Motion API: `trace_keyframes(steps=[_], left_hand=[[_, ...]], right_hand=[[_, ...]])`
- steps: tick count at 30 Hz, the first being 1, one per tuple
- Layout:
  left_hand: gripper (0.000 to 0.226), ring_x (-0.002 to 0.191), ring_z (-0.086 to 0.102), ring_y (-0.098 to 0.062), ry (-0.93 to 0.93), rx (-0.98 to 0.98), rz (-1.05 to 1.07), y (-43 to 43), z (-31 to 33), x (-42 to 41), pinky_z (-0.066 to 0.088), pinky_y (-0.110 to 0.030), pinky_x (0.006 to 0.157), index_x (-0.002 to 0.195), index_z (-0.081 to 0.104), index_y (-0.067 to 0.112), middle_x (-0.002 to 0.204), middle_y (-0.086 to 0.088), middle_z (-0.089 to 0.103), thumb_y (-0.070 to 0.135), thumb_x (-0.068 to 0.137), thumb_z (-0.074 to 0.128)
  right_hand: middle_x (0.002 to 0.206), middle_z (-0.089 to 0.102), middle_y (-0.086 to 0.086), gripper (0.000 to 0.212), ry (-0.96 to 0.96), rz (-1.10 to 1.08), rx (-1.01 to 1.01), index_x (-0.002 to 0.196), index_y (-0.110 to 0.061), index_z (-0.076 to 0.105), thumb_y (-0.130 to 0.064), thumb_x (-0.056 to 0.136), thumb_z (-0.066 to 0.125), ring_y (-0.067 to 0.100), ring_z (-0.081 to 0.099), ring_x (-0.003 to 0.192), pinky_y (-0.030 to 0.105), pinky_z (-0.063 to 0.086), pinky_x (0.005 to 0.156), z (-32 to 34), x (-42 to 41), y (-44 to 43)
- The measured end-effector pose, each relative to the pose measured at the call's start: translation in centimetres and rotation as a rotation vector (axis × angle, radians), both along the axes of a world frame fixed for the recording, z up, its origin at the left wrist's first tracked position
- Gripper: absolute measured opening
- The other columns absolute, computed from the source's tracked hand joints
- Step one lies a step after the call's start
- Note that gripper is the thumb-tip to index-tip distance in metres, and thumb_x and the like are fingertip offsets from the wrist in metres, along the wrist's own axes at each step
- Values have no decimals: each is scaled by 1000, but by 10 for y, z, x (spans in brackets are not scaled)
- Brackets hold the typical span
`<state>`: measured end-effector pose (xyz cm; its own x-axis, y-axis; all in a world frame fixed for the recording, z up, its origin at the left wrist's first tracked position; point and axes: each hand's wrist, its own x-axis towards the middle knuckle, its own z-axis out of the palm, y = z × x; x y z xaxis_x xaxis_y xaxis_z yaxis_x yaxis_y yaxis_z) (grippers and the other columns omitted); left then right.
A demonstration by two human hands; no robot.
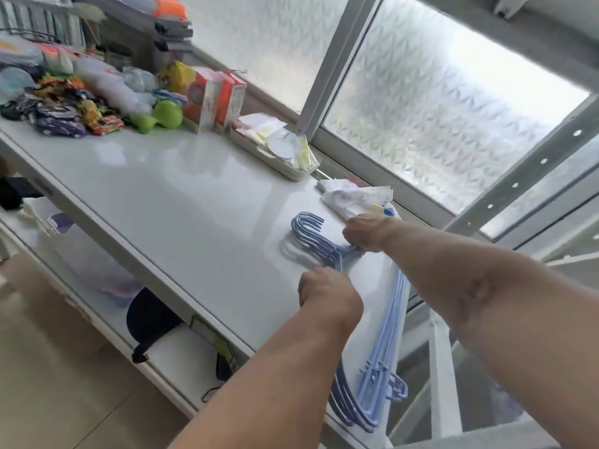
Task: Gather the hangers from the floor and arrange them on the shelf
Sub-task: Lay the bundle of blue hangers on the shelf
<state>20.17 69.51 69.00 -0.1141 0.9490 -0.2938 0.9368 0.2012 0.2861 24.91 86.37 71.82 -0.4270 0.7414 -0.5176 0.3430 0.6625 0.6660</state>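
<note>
- The hangers [390, 345] lay stacked at the right end of the shelf [181, 202], hooks pointing far-left and their near ends at its edge.
- My right hand [364, 233] pinched the necks with curled fingers.
- My left hand [325, 291] curled over the near shoulders.
- As I judged it, doing this well meant squaring the hooks and sliding the stack inward, clear of the papers [353, 199].
</note>
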Motion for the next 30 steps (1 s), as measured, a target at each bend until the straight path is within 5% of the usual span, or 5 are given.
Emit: trace_keyframes(steps=[6,10,15,23,30], left_hand=[[44,116,54,-26,37,7,-33,6,8,2,53,-35,76,125,55,13,125,-7,58,20,82,55],[38,115,56,-26,-104,83,72,17,7,-9,53,-36,84,119,58,15,122,-6,60,30,85,53],[52,116,57,-24,-263,108,192,29,1,-18,48,-32,90,121,58,18,124,-5,61,50,80,55],[64,122,52,-23,-194,111,135,37,-1,-16,48,-35,92,134,49,22,131,-1,54,53,78,58],[59,118,56,-22,-178,127,157,34,-2,-13,50,-33,86,130,53,20,127,0,57,47,79,63]], right_hand=[[92,60,9,16,40,-12,-3,105,-4,68,-2,89,67,32,60,88,32,42,67,-3,3,-2],[72,42,0,35,124,-61,-37,68,-15,47,-16,84,78,28,52,78,34,45,65,-7,4,-1],[95,66,5,28,205,-62,-122,91,-19,62,-12,72,82,30,66,86,41,59,75,-4,-5,-10],[68,56,-6,34,291,-39,-194,64,-25,50,-8,69,78,25,58,70,38,57,67,-8,-12,-13],[73,56,-4,32,307,-43,-162,64,-26,50,-7,73,74,25,60,73,41,57,70,-13,-7,-14]])
